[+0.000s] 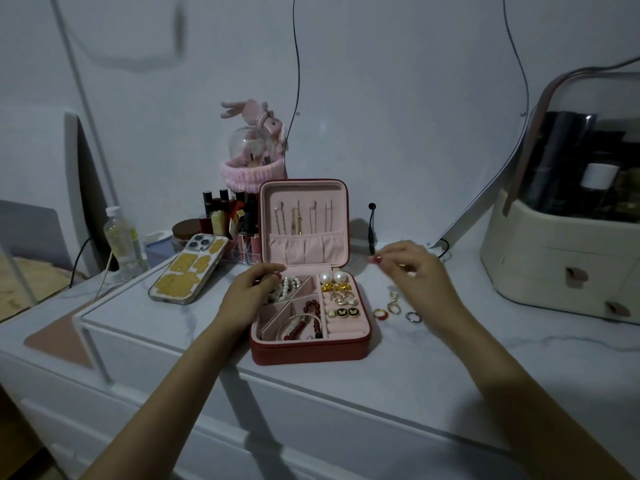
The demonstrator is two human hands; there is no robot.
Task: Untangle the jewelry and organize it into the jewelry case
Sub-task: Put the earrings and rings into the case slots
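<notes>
A red jewelry case (pixel 311 351) with pink lining stands open at the dresser's front. Its lid holds several hanging chains (pixel 301 216). The right section holds pearl earrings (pixel 333 277), gold pieces and butterfly studs (pixel 347 312). A red bead bracelet (pixel 304 323) lies in the front left compartment. My left hand (pixel 251 289) is at the back left compartment, thumb and forefinger pinched on a pearl bracelet (pixel 289 285). My right hand (pixel 419 275) hovers blurred, fingers spread, above several loose rings (pixel 394 308) on the top, right of the case.
A phone (pixel 188 268) lies face down left of the case, with a plastic bottle (pixel 123 237), a lipstick organizer (pixel 239 230) and a pink domed ornament (pixel 254 150) behind. A cream cosmetic box (pixel 561 258) stands at the right. A black cable (pixel 372 230) rises behind the case.
</notes>
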